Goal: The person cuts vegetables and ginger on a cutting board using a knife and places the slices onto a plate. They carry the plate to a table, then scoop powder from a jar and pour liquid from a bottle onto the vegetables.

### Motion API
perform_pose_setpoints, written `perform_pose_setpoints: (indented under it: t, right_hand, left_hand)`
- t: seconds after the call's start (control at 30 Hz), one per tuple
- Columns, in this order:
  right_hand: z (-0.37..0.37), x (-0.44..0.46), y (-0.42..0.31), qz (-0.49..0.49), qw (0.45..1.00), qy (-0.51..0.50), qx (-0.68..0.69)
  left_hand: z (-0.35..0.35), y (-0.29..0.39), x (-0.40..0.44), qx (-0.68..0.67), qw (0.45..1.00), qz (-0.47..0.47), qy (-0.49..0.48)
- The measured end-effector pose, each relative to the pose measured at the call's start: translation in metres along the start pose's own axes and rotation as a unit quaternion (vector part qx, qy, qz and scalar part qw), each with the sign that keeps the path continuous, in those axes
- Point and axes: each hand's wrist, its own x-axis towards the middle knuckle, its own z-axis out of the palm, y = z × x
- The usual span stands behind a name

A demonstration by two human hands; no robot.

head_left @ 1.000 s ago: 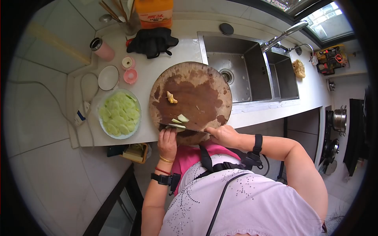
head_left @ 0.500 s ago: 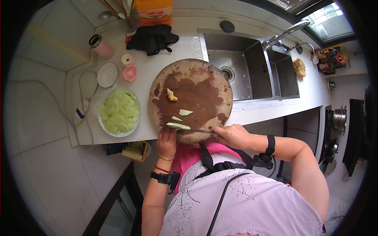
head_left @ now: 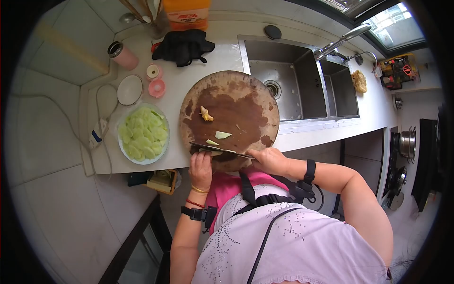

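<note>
My right hand (head_left: pixel 269 161) is closed round the handle of a kitchen knife (head_left: pixel 222 150), its blade lying across the near part of a round wooden chopping board (head_left: pixel 267 106). Against the near side of the blade, the bent fingers of my left hand (head_left: pixel 201 168) hold a pale green vegetable piece (head_left: pixel 211 153), partly hidden by fingers and blade. Beyond the knife lie a larger cut vegetable piece (head_left: pixel 223 135) and a thin sliver (head_left: pixel 212 142). A knob of ginger (head_left: pixel 206 113) rests farther up the board.
Left of the board stands a bowl (head_left: pixel 167 144) heaped with pale green slices (head_left: pixel 143 132). Behind it are a white dish (head_left: pixel 129 90), pink container (head_left: pixel 156 87), pink tumbler (head_left: pixel 124 56) and black cloth (head_left: pixel 183 47). A steel sink (head_left: pixel 288 71) with a faucet (head_left: pixel 343 41) adjoins the board's right.
The knife and my right hand have shifted slightly left and away from me, and the blade has tilted. The vegetable piece under my left fingers now shows on the near side of the blade.
</note>
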Motion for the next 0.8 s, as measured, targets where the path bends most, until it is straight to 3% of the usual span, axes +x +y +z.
perform_pose_setpoints:
  t: [0.43, 0.8]
  right_hand:
    - [-0.031, -0.019, -0.017, -0.029, 1.0, 0.008, 0.006]
    - [0.01, -0.005, -0.017, -0.023, 1.0, 0.02, 0.001]
  left_hand:
    - [0.0, -0.004, 0.0, 0.008, 1.0, 0.024, 0.009]
    - [0.005, -0.007, -0.007, 0.01, 0.999, 0.025, 0.021]
